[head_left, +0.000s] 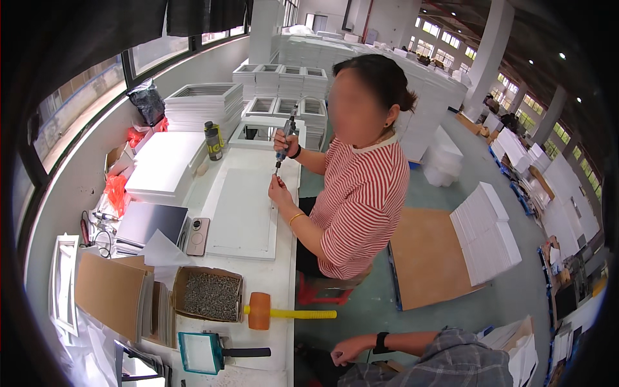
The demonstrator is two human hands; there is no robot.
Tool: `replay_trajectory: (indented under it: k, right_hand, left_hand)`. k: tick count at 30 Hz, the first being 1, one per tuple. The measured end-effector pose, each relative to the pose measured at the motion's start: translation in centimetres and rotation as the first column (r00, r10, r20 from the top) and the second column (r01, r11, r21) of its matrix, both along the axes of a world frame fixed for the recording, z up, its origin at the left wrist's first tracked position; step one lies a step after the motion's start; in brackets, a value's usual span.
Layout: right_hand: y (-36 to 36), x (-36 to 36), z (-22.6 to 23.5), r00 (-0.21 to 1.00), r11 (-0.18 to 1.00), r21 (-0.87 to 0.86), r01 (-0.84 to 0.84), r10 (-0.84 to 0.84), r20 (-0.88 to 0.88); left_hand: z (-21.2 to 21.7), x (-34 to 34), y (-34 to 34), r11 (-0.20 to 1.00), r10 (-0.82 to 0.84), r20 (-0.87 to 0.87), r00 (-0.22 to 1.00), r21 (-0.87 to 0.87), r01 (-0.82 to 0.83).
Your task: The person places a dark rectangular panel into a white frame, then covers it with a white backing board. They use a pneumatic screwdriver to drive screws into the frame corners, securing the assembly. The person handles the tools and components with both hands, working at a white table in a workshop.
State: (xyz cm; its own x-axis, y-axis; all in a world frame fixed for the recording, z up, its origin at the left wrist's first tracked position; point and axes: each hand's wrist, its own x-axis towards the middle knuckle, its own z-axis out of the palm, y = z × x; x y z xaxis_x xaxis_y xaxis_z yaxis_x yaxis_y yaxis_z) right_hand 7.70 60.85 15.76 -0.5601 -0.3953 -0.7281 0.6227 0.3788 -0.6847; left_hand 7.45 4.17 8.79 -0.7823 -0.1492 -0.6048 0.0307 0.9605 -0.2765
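My right hand (352,349), with a black band at the wrist and a grey plaid sleeve, is low in the view over my dark lap. Its fingers are curled in, with nothing showing in them. My left hand is out of view. Nearest on the white table (271,290) lies a mallet (260,311) with an orange head and yellow handle. Below it is a tool with a teal-rimmed rectangular head (200,353) and black handle. Across from me, a person in a striped shirt (361,219) holds a grey-blue power screwdriver (287,138) upright, its tip at their other hand's fingers.
A white framed panel (242,213) lies before that person. A cardboard box of small metal pieces (209,294), a phone (198,237), dark sheets (151,226) and cardboard pieces (109,293) line the table. White frames stand stacked (203,103) behind; a brown board (429,255) is on the floor.
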Motion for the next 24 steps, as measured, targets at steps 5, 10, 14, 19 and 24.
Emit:
replay_trajectory:
  k: [5, 10, 14, 19, 24]
  right_hand:
    - [-6.4, -5.0, 0.1, 0.969, 0.986, -0.103, -0.131, 0.105, -0.222]
    - [-19.2, -10.2, 6.8, 0.910, 0.950, -0.098, -0.296, 0.250, -0.330]
    - [-28.4, -14.6, 5.4, 0.867, 0.934, 0.100, -0.343, 0.356, -0.348]
    - [-32.6, -12.3, 2.6, 0.929, 0.960, 0.128, -0.248, 0.273, -0.249]
    - [-32.4, -13.3, 1.7, 0.981, 0.982, 0.126, -0.142, 0.157, -0.113]
  left_hand:
    - [2.4, 0.4, -0.2, 0.979, -0.031, -0.099, 0.995, 0.199, 0.050]
    - [12.4, 1.3, -0.9, 0.629, 0.423, -0.047, 0.905, 0.734, -0.256]
    - [20.5, -3.0, -5.9, 0.709, 0.439, -0.155, 0.885, 0.665, -0.235]
    - [26.2, 2.3, -21.6, 0.805, 0.525, -0.612, 0.591, 0.583, -0.111]
    - [22.7, -0.6, -37.7, 0.870, 0.378, -0.600, 0.705, 0.491, -0.049]
